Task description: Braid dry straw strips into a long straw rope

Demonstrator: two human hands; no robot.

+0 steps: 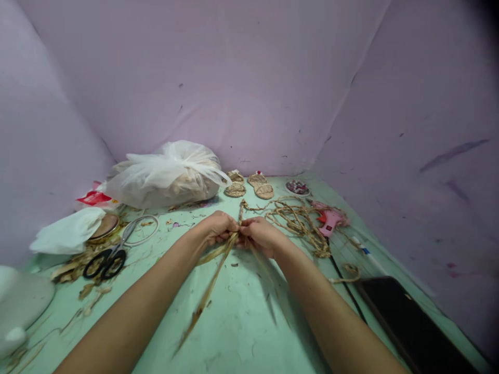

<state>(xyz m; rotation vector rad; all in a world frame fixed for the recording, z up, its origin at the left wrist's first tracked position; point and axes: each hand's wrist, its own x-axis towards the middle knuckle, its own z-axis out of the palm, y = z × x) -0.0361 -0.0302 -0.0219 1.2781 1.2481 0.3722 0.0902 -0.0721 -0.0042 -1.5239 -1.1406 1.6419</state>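
My left hand (219, 228) and my right hand (260, 235) meet at the middle of the table, fingers pinched on dried plant-fibre strands (210, 291). Beyond my fingertips a finished stretch of braid (241, 212) runs away from me and bends right toward a loose coil of braided cord (300, 221). Loose ends of the strands fan back toward me, some below my left hand and some blurred below my right. The exact crossing of the strands is hidden by my fingers.
Left lie black-handled scissors (107, 262), a white ring (150, 239), fibre scraps and a stuffed white plastic bag (167, 176). Small woven sandals (260, 186) and a dish of beads (297, 187) stand behind. Right are a pink glue gun (330, 218) and a black phone (409, 317).
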